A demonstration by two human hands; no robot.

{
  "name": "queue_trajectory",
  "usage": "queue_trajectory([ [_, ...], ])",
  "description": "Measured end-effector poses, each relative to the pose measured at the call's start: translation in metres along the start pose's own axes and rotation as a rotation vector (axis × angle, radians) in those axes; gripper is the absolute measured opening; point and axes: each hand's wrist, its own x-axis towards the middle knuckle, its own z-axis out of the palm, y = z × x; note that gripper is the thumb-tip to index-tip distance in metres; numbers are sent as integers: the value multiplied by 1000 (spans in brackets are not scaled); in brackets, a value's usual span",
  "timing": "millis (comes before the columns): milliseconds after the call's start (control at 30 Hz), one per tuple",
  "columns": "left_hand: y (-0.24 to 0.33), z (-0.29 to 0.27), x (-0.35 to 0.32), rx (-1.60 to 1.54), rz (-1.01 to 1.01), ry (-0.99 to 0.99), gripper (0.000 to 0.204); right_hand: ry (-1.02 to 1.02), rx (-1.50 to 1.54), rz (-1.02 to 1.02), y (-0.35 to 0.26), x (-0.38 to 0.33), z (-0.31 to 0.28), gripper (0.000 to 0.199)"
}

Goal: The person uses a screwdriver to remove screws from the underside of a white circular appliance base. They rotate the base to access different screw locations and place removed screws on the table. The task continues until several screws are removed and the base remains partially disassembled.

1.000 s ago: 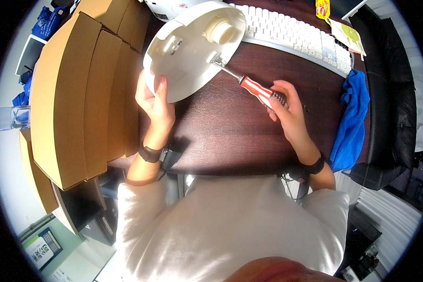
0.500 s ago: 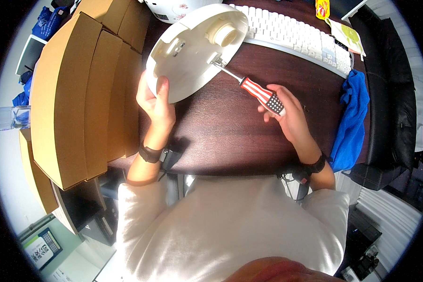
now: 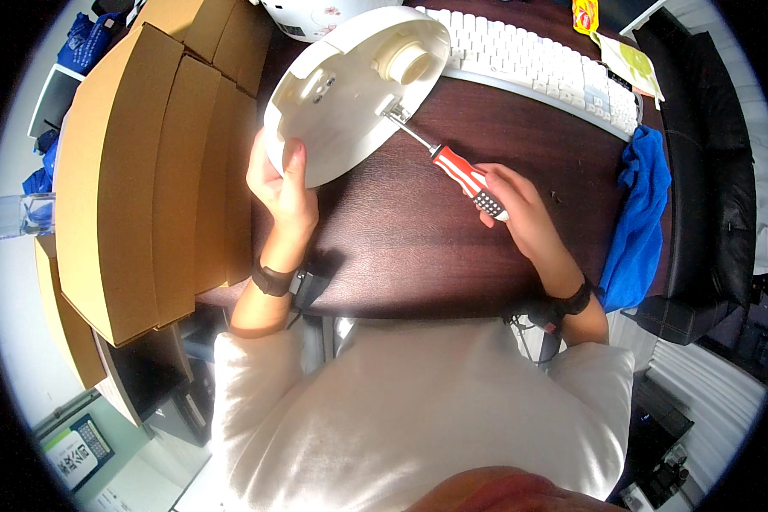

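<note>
A round white plastic appliance base (image 3: 350, 94) stands tilted on the dark wooden desk (image 3: 401, 247), its underside facing me. My left hand (image 3: 283, 183) grips its lower rim, thumb on the inner face. My right hand (image 3: 516, 209) holds the back end of a red and white striped screwdriver (image 3: 461, 177). The screwdriver's metal shaft runs up and left, and its tip sits at a small fitting on the base below a round raised boss (image 3: 410, 61).
A white keyboard (image 3: 538, 64) lies along the far desk edge. Several brown cardboard boxes (image 3: 145, 171) are stacked at the left. A blue cloth (image 3: 644, 222) hangs at the right, next to a black chair (image 3: 717, 196).
My right hand has slid back down the screwdriver handle, so more of the striped grip shows. The white base and my left hand have barely moved.
</note>
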Motion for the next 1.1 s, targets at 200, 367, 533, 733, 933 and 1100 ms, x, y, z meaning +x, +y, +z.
queue_trajectory([
  [200,4,1,1,2,2,-15,31,-23,-42,-122,1,-6,13,41],
  [367,4,2,1,29,15,-8,31,-50,-125,-106,3,-4,10,37],
  [533,4,1,1,24,23,-16,31,-79,-248,-30,4,-3,6,30],
  [733,2,1,1,21,28,-20,31,25,-361,-240,8,-7,15,37],
  [933,2,1,0,8,21,-26,32,14,-294,-170,7,-4,10,40],
  [1100,4,0,0,-9,-4,-45,32,-4,-316,-156,3,-8,11,36],
])
